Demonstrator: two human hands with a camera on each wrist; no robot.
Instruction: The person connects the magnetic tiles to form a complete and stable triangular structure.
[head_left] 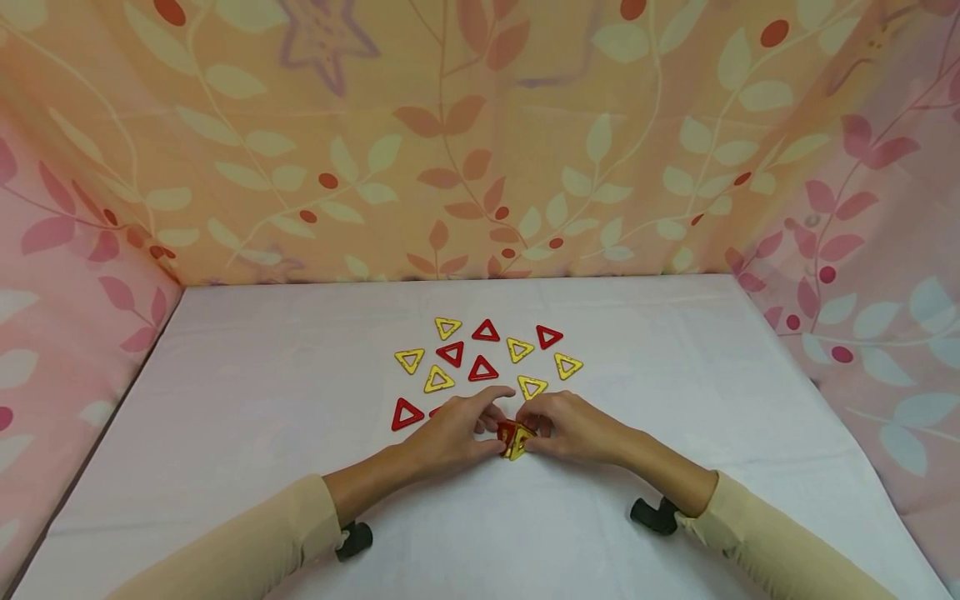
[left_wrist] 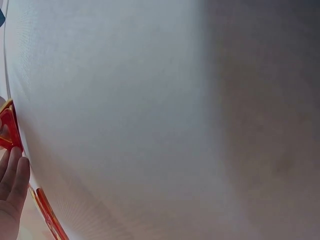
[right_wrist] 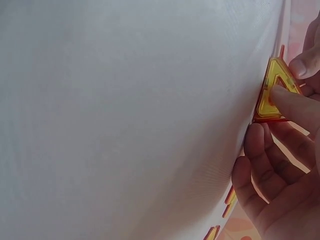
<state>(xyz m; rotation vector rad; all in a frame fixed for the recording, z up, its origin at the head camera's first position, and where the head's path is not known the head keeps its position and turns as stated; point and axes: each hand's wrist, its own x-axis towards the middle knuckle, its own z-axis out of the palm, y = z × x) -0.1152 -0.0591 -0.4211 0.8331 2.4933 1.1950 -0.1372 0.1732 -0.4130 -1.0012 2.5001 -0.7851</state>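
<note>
In the head view, a small upright piece built from red and yellow triangular building tiles stands between both hands near the table's middle. My left hand grips its red side, thumb in front and index finger raised above. From the right, my right hand holds the yellow side. The right wrist view has the right thumb pressing on a yellow triangular tile, with other fingers curled below it. At the left edge of the left wrist view, the left fingertips meet a red tile.
Behind the hands lie several loose red and yellow triangular tiles, among them a yellow tile and a red tile. Another red one is partly hidden by the left hand. A white cloth covers the table, and patterned curtains surround it.
</note>
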